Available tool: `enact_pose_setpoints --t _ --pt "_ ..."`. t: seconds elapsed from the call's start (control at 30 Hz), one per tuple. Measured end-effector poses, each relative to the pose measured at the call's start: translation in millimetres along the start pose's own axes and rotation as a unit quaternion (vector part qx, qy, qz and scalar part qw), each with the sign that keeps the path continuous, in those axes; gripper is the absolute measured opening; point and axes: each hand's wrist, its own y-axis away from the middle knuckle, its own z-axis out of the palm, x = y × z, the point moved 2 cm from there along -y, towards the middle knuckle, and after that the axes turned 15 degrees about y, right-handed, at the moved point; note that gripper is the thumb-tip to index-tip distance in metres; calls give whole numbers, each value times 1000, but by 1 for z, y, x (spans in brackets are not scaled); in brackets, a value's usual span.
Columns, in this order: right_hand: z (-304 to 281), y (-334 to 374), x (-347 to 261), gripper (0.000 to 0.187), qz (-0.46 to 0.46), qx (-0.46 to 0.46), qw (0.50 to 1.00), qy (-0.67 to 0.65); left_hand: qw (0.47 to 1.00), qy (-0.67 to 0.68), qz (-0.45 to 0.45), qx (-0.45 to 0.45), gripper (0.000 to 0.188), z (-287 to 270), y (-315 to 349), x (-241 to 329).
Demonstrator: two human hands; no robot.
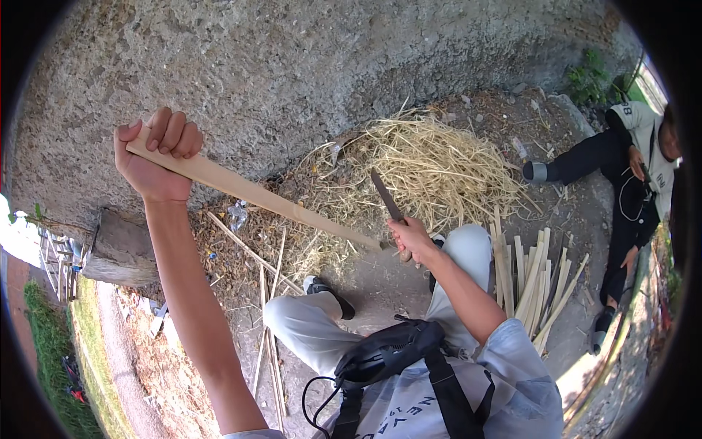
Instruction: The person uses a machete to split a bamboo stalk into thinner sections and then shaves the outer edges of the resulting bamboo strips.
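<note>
My left hand (162,155), raised at the far left, is closed round the upper end of a long pale strip, likely split bamboo or wood (263,197). The strip slants down to the right, its lower end near the ground before my knees. In my right hand (412,238) is the handle of a knife (387,196) with a dark blade pointing up and away to the left. Blade and strip are apart. Beyond the knife lies a heap of thin pale shavings (431,164).
A bundle of pale strips (537,282) lies right of my right knee; longer sticks (267,344) lie on the left. A rough wall (292,66) rises ahead. One person (636,161) sits at the right. A block (121,249) stands by the wall at the left.
</note>
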Motion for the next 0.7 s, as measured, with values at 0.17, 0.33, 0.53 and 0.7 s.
enact_pose_setpoints --t 0.17,0.33,0.53,0.7 --pt "-6 -11 1 29 -60 94 992 -52 999 13 -7 -45 37 -7 10 6" --pt "-11 -6 -4 30 -115 160 980 -33 998 2 29 -63 44 -8 25 6" --pt "-11 14 -15 29 -287 285 914 -4 992 -23 114 -43 44 -12 30 4" --pt "-12 31 -38 30 -410 384 802 205 976 -86 194 45 33 -8 25 -3"
